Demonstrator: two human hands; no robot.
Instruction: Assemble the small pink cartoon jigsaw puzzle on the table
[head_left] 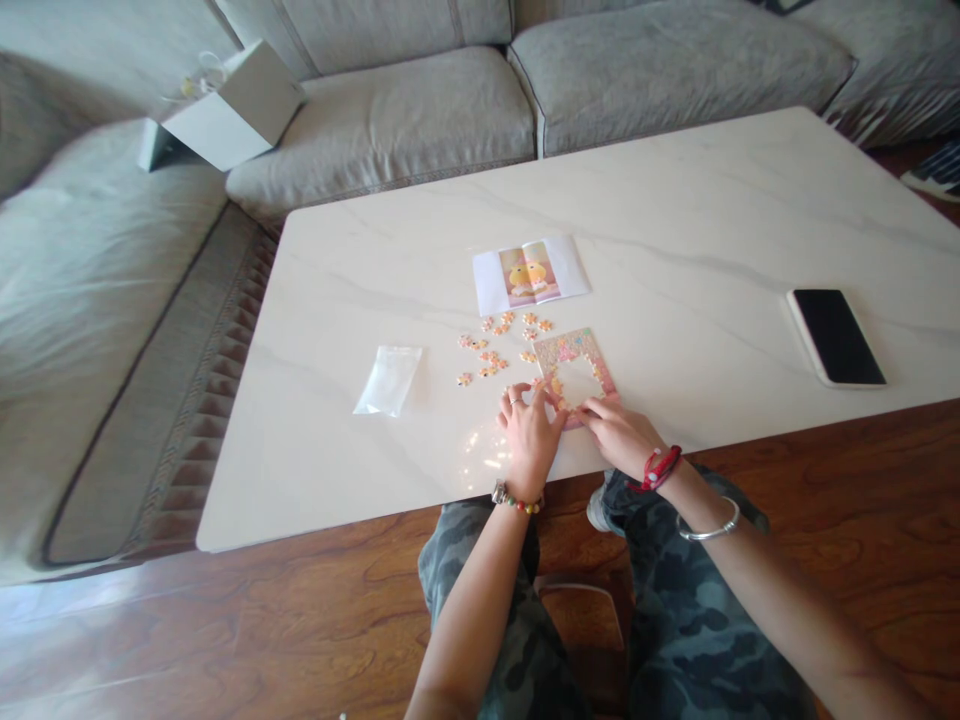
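Note:
A small pink jigsaw puzzle (pixel 576 352), partly filled around its border, lies on the white marble table (pixel 675 220). My left hand (pixel 529 432) rests at its lower left corner, fingertips pressing on pieces there. At the puzzle's lower edge my right hand (pixel 619 432) has its fingers on the frame. Several loose puzzle pieces (pixel 491 352) lie scattered just left of and above the puzzle. A printed reference picture (pixel 529 272) of a yellow character lies behind them.
A clear plastic bag (pixel 388 380) lies left of the pieces. A black phone (pixel 835 336) rests on the table at right. A grey sofa (pixel 420 110) wraps the far and left sides, with a white box (pixel 232 105) on it. Wooden floor shows below the table.

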